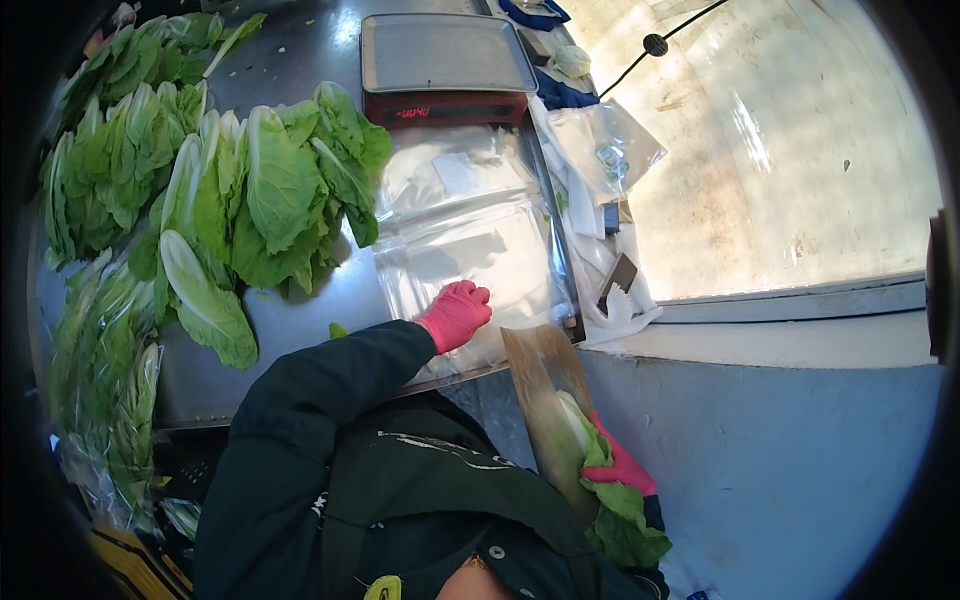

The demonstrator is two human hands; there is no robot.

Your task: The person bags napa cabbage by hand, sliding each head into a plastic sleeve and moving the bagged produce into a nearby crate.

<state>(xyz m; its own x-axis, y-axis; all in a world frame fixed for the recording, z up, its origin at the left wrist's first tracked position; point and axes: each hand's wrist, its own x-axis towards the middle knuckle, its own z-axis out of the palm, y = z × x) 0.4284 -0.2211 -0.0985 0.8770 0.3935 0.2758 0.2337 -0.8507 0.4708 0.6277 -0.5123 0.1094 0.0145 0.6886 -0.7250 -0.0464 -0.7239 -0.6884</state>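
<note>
My left hand (457, 315), in a pink glove, rests with curled fingers on a stack of clear plastic bags (480, 247) at the table's front edge. Whether it pinches a bag is hidden. Down at my right side, my right hand (622, 465), also gloved in pink, grips a head of leafy greens (619, 517), its pale stem end pointing up and toward the table. Beside that head is a curved, brownish, trough-like piece (529, 382), blurred, its upper end by the table corner. The greens lie partly inside or against it; I cannot tell which.
Loose leafy heads (277, 180) are piled across the left of the metal table (300, 382). Bagged greens (105, 375) lie at its left edge. A red scale with a metal pan (450, 52) stands behind the bags. White plastic (585, 187) and small dark blocks (616, 281) lie right.
</note>
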